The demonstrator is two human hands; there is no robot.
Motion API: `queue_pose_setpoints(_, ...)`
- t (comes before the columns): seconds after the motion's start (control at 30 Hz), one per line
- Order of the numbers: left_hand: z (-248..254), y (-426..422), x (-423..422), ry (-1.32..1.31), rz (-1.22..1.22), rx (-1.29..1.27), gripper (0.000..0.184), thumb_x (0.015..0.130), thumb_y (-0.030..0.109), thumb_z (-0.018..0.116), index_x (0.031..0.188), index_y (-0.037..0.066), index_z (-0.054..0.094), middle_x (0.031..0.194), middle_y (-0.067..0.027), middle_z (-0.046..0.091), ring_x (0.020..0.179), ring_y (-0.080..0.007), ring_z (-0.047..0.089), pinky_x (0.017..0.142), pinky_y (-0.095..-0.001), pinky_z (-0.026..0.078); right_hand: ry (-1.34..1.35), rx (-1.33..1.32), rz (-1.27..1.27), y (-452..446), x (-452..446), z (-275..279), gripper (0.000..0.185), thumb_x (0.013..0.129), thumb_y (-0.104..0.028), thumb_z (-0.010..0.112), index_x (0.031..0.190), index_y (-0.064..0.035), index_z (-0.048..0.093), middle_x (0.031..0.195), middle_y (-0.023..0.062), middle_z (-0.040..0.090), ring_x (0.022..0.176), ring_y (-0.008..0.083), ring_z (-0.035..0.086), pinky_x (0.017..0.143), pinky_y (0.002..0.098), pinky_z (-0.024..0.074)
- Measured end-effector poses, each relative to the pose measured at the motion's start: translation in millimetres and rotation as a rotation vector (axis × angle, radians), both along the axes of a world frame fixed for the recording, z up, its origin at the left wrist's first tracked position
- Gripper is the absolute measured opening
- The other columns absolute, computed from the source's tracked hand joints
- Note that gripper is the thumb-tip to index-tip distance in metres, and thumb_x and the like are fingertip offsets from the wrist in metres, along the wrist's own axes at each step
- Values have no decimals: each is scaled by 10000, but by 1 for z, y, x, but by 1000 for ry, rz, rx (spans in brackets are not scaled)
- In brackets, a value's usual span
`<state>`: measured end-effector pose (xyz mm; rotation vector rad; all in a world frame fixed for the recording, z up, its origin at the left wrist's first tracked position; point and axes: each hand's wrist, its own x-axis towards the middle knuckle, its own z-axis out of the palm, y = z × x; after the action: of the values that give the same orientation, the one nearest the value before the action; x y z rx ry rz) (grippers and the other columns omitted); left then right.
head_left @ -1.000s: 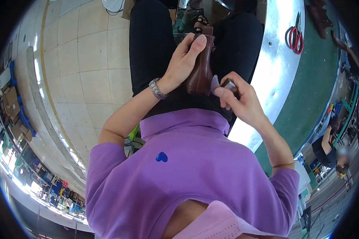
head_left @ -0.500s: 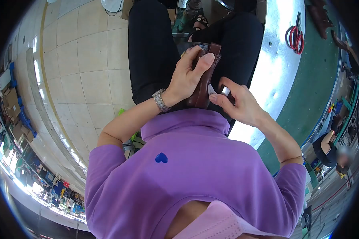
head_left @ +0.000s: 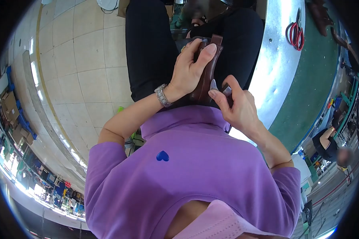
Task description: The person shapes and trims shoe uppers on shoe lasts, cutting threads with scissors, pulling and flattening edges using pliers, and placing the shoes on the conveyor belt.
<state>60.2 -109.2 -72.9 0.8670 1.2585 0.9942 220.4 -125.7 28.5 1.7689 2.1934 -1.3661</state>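
A brown leather shoe upper (head_left: 201, 89) lies across my lap, with a strap-like tab at its far end. My left hand (head_left: 189, 67) is closed around its upper part, thumb on the near face and fingers behind. Low on its right edge, my right hand (head_left: 239, 105) grips small metal thread snips (head_left: 214, 85), pinched between thumb and curled fingers. The pointed tip is at the leather's edge; whether it touches cannot be made out. The palm hides most of the tool.
Red-handled scissors (head_left: 295, 36) lie on the shiny metal bench (head_left: 275, 79) to my right. More brown leather pieces (head_left: 319, 18) are past it on a green surface (head_left: 303, 91). Another person (head_left: 329, 145) is at the far right. Tiled floor (head_left: 87, 59) extends to my left.
The shoe upper and my left hand have shifted slightly up and right. My right hand has turned a little, and the snips' tip now points more upward.
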Motion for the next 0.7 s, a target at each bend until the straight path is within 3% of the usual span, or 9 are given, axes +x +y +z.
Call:
queue_pose_setpoints(0.17, 0, 7, 0, -48, -25, -44, 460, 950, 499, 545, 901, 44, 587, 797, -45, 543, 752, -127, 487, 701, -273, 406, -262, 319, 339, 12, -1, 11, 348, 925, -386, 619, 910, -71, 471, 577, 101, 621, 487, 295, 632, 421, 390, 477)
queue_pose_setpoints(0.27, 2, 19, -3, -189, -40, -72, 416, 983, 475, 517, 899, 73, 585, 809, 13, 534, 761, -73, 468, 691, -235, 395, -231, 535, 452, 27, -4, 13, 345, 929, -419, 596, 885, -103, 465, 611, 90, 636, 513, 281, 645, 448, 393, 495)
queue_pose_setpoints(0.33, -3, 24, -6, -270, -6, -87, 389, 1005, 460, 493, 903, 96, 584, 825, 44, 525, 771, -46, 458, 685, -214, 386, -49, 489, 309, 33, 3, 10, 307, 910, -377, 648, 924, -102, 512, 676, 100, 662, 568, 299, 664, 486, 378, 509)
queue_pose_setpoints(0.4, -4, 21, -11, -404, -1, -183, 435, 1017, 489, 449, 1062, 87, 606, 966, 9, 587, 857, -57, 521, 778, -229, 437, 88, 449, 102, 25, 15, -3, 295, 897, -348, 676, 953, -95, 535, 713, 112, 677, 603, 311, 678, 499, 375, 510)
queue_pose_setpoints(0.47, 1, 20, -12, -501, 35, -271, 499, 1016, 514, 429, 1165, 70, 598, 1054, -19, 611, 916, -66, 554, 842, -241, 457, -78, 305, -126, 20, 42, -9, 268, 906, -289, 679, 1029, -84, 559, 803, 152, 701, 689, 328, 703, 548, 386, 509)
queue_pose_setpoints(0.53, 3, 21, -13, -500, 18, -292, 554, 1011, 538, 413, 1231, 55, 572, 1112, -36, 614, 963, -82, 568, 887, -256, 461, -353, 368, -175, 12, 86, -33, 248, 937, -198, 616, 1148, -98, 532, 792, 179, 681, 673, 354, 677, 601, 442, 498)
queue_pose_setpoints(0.57, 4, 22, -13, -497, 4, -302, 584, 1008, 550, 405, 1264, 47, 558, 1141, -44, 615, 987, -90, 575, 909, -263, 463, -486, 348, -207, 7, 108, -45, 306, 940, -135, 586, 1238, -108, 518, 879, 183, 668, 782, 353, 675, 667, 450, 505)
queue_pose_setpoints(0.67, 4, 22, -12, -472, -18, -256, 602, 1001, 571, 398, 1264, 53, 557, 1130, -42, 618, 978, -95, 578, 893, -262, 468, -691, 452, -204, -14, 158, -75, 427, 952, -96, 562, 1369, -137, 476, 1029, 173, 659, 863, 339, 680, 724, 423, 528)
queue_pose_setpoints(0.7, 6, 21, -12, -458, -21, -262, 607, 1000, 575, 396, 1265, 53, 555, 1131, -42, 618, 977, -94, 579, 890, -264, 470, -724, 339, -277, -14, 165, -78, 518, 935, -69, 574, 1427, -161, 441, 1169, 181, 604, 949, 329, 660, 783, 436, 528)
